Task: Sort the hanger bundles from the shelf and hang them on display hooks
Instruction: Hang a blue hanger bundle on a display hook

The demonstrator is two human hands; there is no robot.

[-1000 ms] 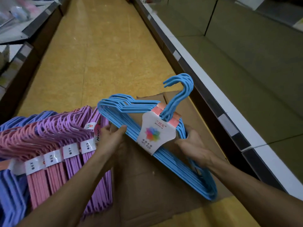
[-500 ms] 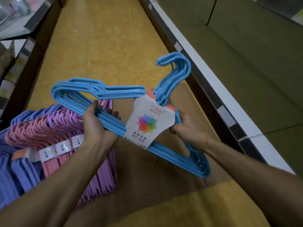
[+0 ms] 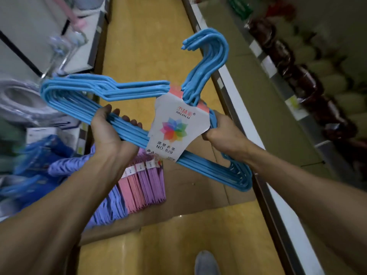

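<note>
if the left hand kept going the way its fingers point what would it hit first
Probably nothing soon: the left hand, gripping the blue hangers, points up the aisle over bare floor. Depth is unclear.

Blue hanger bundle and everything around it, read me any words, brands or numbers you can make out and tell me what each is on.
"JIELINLAI": white card label on the blue plastic hanger bundle, under red characters I cannot read.
"NO. 829": same label, lower part, beneath a line of characters too blurred to read.
Small print at the label's bottom edge: too blurred.
White paper bands on the pink and purple hanger bundles: too small.
Shelf-edge tags: blurred.
</note>
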